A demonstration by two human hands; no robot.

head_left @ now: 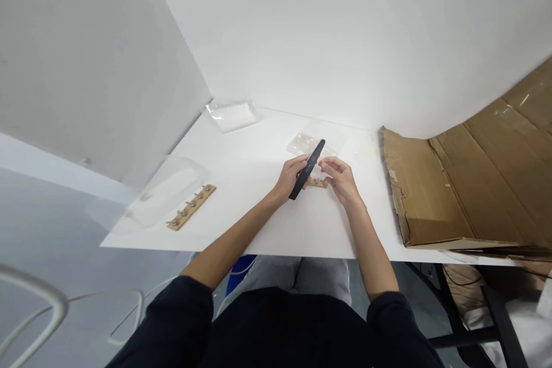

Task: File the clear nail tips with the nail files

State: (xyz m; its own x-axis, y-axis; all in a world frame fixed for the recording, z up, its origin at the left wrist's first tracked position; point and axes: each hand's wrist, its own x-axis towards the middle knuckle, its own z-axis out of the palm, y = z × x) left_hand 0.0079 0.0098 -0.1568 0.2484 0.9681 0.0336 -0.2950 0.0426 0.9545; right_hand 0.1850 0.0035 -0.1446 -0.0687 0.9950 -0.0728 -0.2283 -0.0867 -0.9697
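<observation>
My left hand is closed round a long black tool that slants up and to the right over the white table. My right hand sits close beside it, fingers curled and pinching something small I cannot make out. A short wooden strip lies on the table between and partly under both hands. Just beyond the hands rests a clear plastic tray.
A longer wooden strip with several metal pegs lies at the table's left, next to a clear plastic cover. Another clear packet sits at the far left corner. Flattened brown cardboard covers the table's right side.
</observation>
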